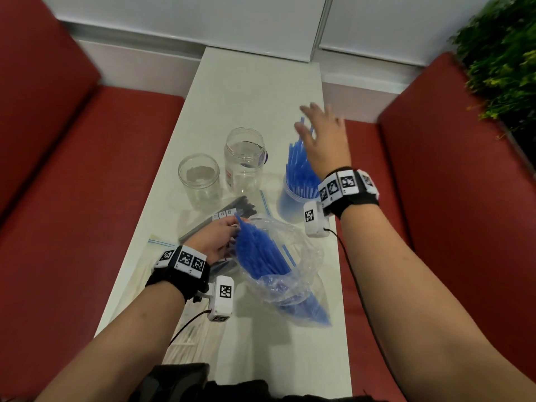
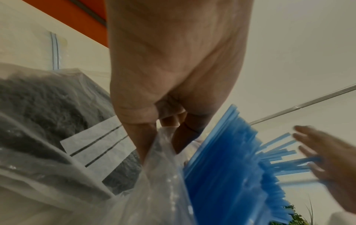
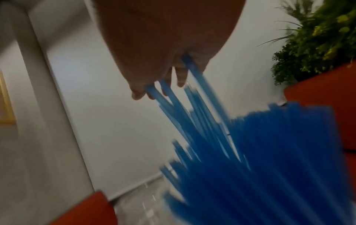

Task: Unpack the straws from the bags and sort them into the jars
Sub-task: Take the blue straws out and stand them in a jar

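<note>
The blue straws (image 1: 262, 250) — light, slick, easily scattered — lie in the clear bag (image 1: 293, 274) at table centre, its mouth pinched by the left hand (image 1: 214, 237); grasp them mid-bundle — the right hand (image 1: 324, 140), fingers spread, rests on jarred straws at 2 o'clock.

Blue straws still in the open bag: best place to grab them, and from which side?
Take the blue straws as a bundle near their exposed upper ends, coming from above on the far side. Those ends poke out of the bag mouth, which the left hand holds open; the lower ends sit deep in plastic.
</note>
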The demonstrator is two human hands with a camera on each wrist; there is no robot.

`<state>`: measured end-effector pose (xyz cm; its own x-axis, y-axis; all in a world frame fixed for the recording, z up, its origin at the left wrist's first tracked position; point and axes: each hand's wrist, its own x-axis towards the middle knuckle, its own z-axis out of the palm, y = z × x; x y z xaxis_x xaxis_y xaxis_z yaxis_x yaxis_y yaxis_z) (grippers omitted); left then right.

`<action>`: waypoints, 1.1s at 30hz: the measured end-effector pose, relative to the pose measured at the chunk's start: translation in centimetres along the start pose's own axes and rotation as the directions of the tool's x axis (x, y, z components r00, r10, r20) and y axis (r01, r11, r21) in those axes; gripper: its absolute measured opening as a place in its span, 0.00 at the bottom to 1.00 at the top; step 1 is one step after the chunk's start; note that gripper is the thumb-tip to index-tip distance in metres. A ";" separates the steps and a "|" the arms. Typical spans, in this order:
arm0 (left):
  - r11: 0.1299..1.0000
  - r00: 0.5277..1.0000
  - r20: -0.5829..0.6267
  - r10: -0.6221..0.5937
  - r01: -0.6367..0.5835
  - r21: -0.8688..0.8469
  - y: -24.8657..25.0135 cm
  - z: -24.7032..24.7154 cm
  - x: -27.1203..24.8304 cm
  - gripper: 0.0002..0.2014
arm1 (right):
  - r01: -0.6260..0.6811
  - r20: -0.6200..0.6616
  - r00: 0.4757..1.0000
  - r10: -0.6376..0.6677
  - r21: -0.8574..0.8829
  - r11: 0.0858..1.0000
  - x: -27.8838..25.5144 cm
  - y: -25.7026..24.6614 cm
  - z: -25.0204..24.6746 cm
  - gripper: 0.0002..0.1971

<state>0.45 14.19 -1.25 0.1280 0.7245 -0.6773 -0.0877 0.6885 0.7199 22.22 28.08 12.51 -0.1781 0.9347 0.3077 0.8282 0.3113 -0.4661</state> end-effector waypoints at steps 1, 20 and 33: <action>1.000 1.000 -0.003 -0.004 0.004 -0.003 0.0 0.0 0.0 0.13 | -0.040 0.131 0.990 0.059 -0.142 0.989 -0.6 0.3 1.1 0.27; 1.000 1.000 -0.021 0.005 -0.005 0.028 0.8 0.4 -1.7 0.12 | -0.147 0.188 0.961 0.204 -0.277 0.949 -3.6 0.2 2.8 0.35; 0.982 0.992 -0.111 0.064 -0.082 -0.168 1.8 2.5 -4.0 0.16 | -0.427 0.697 0.666 0.265 0.065 0.902 -19.5 -2.0 2.8 0.31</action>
<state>2.23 12.43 3.18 0.0121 0.7663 -0.6423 -0.2622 0.6223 0.7375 22.55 9.76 5.13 -0.2700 0.8249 -0.4966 0.7882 -0.1069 -0.6061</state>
